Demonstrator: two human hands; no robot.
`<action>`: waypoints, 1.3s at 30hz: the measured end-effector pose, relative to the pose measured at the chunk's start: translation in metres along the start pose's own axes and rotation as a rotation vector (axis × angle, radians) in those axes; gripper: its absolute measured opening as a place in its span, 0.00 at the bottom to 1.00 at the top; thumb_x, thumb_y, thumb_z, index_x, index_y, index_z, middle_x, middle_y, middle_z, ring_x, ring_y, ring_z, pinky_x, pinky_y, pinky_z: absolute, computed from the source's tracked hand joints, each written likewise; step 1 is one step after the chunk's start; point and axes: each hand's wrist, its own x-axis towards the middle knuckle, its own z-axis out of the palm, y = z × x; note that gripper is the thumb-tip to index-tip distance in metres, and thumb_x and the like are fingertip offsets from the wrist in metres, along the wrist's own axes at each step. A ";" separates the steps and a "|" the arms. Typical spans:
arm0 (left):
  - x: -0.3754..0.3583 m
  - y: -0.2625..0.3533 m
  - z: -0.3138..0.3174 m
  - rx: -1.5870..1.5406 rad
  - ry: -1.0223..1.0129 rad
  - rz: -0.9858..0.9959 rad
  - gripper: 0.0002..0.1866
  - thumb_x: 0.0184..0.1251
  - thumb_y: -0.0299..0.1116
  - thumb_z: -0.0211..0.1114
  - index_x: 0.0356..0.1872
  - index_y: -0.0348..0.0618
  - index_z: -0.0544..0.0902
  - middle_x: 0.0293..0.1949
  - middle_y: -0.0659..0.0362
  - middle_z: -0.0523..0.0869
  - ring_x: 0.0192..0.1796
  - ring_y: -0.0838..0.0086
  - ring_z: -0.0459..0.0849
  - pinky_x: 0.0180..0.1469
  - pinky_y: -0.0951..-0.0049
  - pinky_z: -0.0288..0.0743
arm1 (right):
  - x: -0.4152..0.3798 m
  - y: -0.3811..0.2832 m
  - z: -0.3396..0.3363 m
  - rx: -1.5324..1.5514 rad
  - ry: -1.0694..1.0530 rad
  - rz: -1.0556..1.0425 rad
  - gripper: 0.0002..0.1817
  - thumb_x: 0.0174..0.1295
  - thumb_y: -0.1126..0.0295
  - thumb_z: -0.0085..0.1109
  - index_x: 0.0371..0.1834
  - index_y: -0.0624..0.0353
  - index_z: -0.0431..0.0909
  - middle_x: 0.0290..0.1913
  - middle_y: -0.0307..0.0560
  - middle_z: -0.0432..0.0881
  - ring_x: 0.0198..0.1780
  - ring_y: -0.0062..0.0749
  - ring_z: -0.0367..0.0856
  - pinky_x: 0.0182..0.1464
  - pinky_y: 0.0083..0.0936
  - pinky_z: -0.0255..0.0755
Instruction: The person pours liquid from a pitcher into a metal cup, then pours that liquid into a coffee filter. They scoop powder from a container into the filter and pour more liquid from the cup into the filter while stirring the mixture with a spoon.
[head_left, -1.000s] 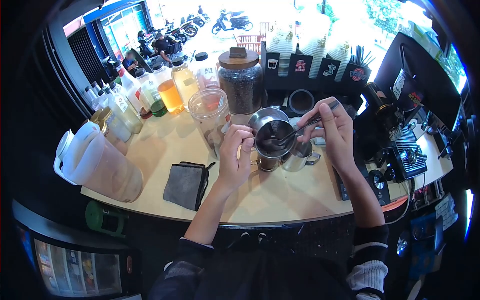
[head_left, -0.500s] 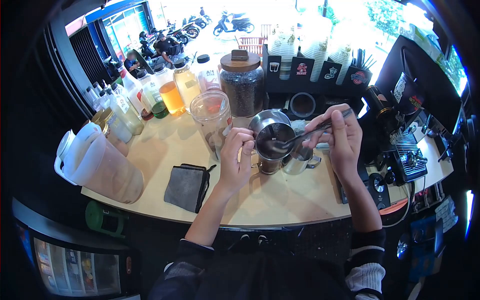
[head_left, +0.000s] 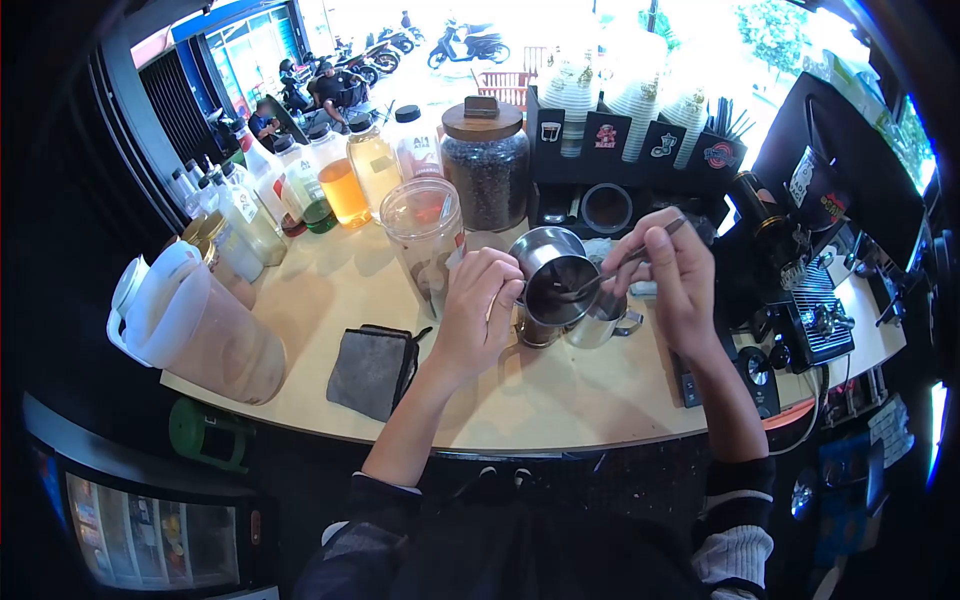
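Observation:
My left hand (head_left: pixel 480 305) is closed on the side of a stainless steel cup (head_left: pixel 550 248), which is tilted with its dark opening facing me. Between the fingers of my right hand (head_left: pixel 672 275) is a metal spoon (head_left: pixel 630 258), its bowl end inside the cup. Under the cup stands a glass (head_left: pixel 538 332) with something brown in it, partly hidden. Close beside it, to the right, is a steel milk pitcher (head_left: pixel 597 328). Whether the spoon carries anything cannot be made out.
A clear plastic tub (head_left: pixel 422 235) stands behind my left hand, near a jar of coffee beans (head_left: pixel 485 175). A folded grey cloth (head_left: pixel 370 372) lies nearer me. Left are a white jug (head_left: pixel 215 325) and several syrup bottles (head_left: pixel 345 190). A cup holder (head_left: pixel 630 150) stands behind.
The spoon has moved within the steel cup, its bowl now less visible. My left hand and the cup have shifted slightly to the right, and my right hand has turned a little.

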 end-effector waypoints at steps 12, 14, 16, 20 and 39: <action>0.000 0.003 -0.001 -0.054 -0.004 -0.074 0.05 0.66 0.28 0.54 0.31 0.39 0.73 0.34 0.57 0.75 0.41 0.63 0.73 0.49 0.67 0.61 | 0.008 -0.008 0.000 0.122 0.082 -0.026 0.12 0.74 0.66 0.39 0.38 0.63 0.68 0.29 0.46 0.80 0.23 0.13 0.74 0.30 0.14 0.72; 0.000 0.003 0.001 -0.067 0.000 -0.088 0.05 0.66 0.28 0.54 0.31 0.39 0.73 0.34 0.57 0.75 0.40 0.64 0.73 0.48 0.67 0.61 | 0.007 -0.007 0.004 -0.015 -0.002 -0.030 0.12 0.74 0.66 0.39 0.37 0.63 0.68 0.27 0.44 0.80 0.23 0.13 0.74 0.29 0.14 0.72; 0.000 0.002 0.002 -0.079 0.007 -0.103 0.05 0.66 0.28 0.54 0.31 0.39 0.73 0.34 0.57 0.75 0.40 0.64 0.73 0.48 0.68 0.61 | 0.007 -0.009 0.003 -0.006 0.019 -0.036 0.12 0.74 0.67 0.39 0.37 0.64 0.68 0.26 0.44 0.80 0.23 0.13 0.74 0.28 0.14 0.71; 0.000 0.003 0.002 -0.088 0.008 -0.102 0.05 0.67 0.28 0.54 0.32 0.39 0.73 0.34 0.57 0.74 0.40 0.64 0.73 0.47 0.68 0.61 | 0.008 -0.011 0.005 -0.063 0.032 -0.059 0.12 0.74 0.67 0.39 0.37 0.64 0.69 0.26 0.43 0.80 0.23 0.13 0.74 0.28 0.14 0.70; 0.000 0.010 0.005 -0.018 0.024 -0.104 0.04 0.65 0.27 0.55 0.32 0.39 0.74 0.34 0.57 0.75 0.40 0.64 0.73 0.45 0.68 0.61 | 0.020 -0.022 0.011 -0.177 -0.094 -0.046 0.11 0.71 0.67 0.44 0.34 0.64 0.70 0.22 0.40 0.78 0.22 0.18 0.76 0.27 0.17 0.70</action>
